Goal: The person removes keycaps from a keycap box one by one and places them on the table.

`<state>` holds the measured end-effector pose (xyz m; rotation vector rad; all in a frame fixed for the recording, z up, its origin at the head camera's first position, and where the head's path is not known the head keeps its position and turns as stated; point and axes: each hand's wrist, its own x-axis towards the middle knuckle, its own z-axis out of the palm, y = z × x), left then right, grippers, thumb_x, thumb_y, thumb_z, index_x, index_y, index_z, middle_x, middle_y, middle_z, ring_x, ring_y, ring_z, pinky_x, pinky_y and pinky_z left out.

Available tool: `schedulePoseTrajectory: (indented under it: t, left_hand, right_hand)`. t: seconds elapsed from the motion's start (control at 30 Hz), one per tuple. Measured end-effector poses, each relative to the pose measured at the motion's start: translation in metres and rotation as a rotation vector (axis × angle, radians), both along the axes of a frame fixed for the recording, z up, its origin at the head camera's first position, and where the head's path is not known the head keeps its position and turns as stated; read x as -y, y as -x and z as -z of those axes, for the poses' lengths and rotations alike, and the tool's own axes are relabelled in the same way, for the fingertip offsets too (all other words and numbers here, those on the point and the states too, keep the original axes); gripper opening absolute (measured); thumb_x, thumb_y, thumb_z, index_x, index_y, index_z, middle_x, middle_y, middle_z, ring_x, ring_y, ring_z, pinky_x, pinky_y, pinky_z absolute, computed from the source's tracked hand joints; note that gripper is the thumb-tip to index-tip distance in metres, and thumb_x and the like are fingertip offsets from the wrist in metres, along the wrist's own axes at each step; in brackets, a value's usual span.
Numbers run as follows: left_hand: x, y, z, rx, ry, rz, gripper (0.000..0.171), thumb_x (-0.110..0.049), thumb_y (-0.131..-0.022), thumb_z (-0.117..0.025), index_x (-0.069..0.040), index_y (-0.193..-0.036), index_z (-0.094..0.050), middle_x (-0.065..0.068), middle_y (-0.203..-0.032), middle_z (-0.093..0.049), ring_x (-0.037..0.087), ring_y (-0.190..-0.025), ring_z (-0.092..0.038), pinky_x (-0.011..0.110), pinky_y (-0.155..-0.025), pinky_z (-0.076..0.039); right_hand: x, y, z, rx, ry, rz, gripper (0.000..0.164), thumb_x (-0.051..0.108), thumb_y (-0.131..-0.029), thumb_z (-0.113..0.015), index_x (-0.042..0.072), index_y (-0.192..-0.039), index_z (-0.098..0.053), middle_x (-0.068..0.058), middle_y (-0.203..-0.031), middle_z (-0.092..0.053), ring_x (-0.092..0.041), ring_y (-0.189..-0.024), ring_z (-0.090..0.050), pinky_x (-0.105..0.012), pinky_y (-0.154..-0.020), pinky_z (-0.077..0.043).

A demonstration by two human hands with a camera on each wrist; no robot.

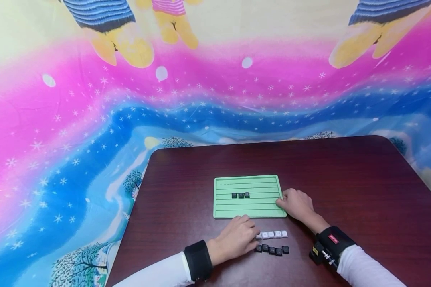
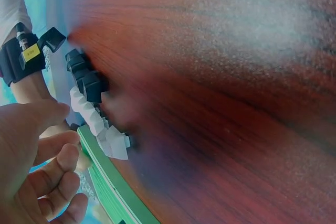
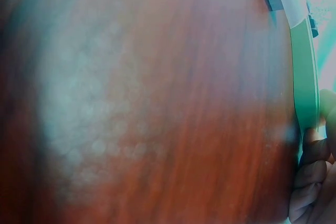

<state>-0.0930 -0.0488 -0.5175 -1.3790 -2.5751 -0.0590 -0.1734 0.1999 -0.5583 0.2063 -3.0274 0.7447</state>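
A green ridged tray (image 1: 249, 208) lies on the table, with three black keycaps (image 1: 241, 195) in a row on one of its ledges. My right hand (image 1: 298, 203) grips the tray's right edge, thumb on top and the other fingers curled below; the right wrist view shows these fingers (image 3: 310, 177) at the tray's corner. My left hand (image 1: 237, 237) is at the left end of a row of white keycaps (image 1: 271, 234), its fingertips overlapping that end in the head view. In the left wrist view, its loosely bent fingers (image 2: 58, 177) hold nothing.
Several more black keycaps (image 1: 271, 250) form an uneven row on the near side of the white ones. Under everything is a dark reddish wooden table (image 1: 172, 191) with rounded far corners. A colourful printed cloth (image 1: 215, 87) hangs behind it.
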Motion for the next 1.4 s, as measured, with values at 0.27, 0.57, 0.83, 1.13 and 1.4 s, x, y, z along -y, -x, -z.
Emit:
schedulePoseTrajectory:
  t: [0.27, 0.57, 0.83, 1.13, 1.4]
  left_hand:
    - [0.001, 0.004, 0.001, 0.01, -0.008, -0.039, 0.017, -0.042, -0.083, -0.062, -0.025, -0.084, -0.065, -0.013, -0.077, -0.054, 0.006, -0.072, -0.041, 0.019, -0.061, -0.031]
    - [0.004, 0.01, -0.003, 0.006, -0.034, -0.09, 0.015, -0.038, -0.083, -0.062, -0.025, -0.087, -0.068, -0.012, -0.081, -0.058, 0.007, -0.073, -0.044, 0.02, -0.062, -0.034]
    - [0.006, 0.018, -0.006, -0.011, -0.045, -0.123, 0.014, -0.038, -0.085, -0.06, -0.026, -0.085, -0.067, -0.012, -0.081, -0.058, 0.007, -0.075, -0.045, 0.021, -0.064, -0.035]
    - [0.011, 0.027, -0.005, 0.008, -0.042, -0.166, 0.019, -0.037, -0.087, -0.058, -0.021, -0.089, -0.068, -0.008, -0.085, -0.06, 0.009, -0.08, -0.05, 0.023, -0.065, -0.039]
    - [0.013, 0.038, -0.005, -0.014, -0.03, -0.211, 0.021, -0.038, -0.085, -0.061, -0.02, -0.093, -0.069, -0.008, -0.085, -0.06, 0.01, -0.079, -0.05, 0.025, -0.066, -0.041]
  right_hand:
    - [-0.001, 0.001, 0.001, 0.015, -0.008, 0.005, 0.035, 0.025, -0.074, -0.056, 0.018, -0.052, -0.03, 0.008, -0.049, -0.02, -0.012, -0.046, -0.015, -0.028, -0.044, -0.012]
    - [-0.001, 0.001, 0.0, 0.013, -0.007, -0.01, 0.036, 0.024, -0.075, -0.057, 0.018, -0.052, -0.03, 0.008, -0.049, -0.019, -0.012, -0.046, -0.015, -0.027, -0.045, -0.012]
    - [0.0, 0.001, 0.0, 0.008, -0.01, -0.013, 0.035, 0.024, -0.074, -0.057, 0.018, -0.052, -0.031, 0.008, -0.048, -0.021, -0.012, -0.046, -0.017, -0.027, -0.045, -0.014]
    - [0.0, 0.001, 0.0, 0.011, -0.011, -0.013, 0.035, 0.023, -0.074, -0.057, 0.018, -0.052, -0.03, 0.009, -0.049, -0.02, -0.011, -0.046, -0.015, -0.027, -0.045, -0.012]
    - [0.0, 0.001, 0.0, 0.01, -0.01, -0.012, 0.035, 0.023, -0.075, -0.057, 0.018, -0.052, -0.031, 0.008, -0.049, -0.02, -0.012, -0.046, -0.015, -0.027, -0.045, -0.012]
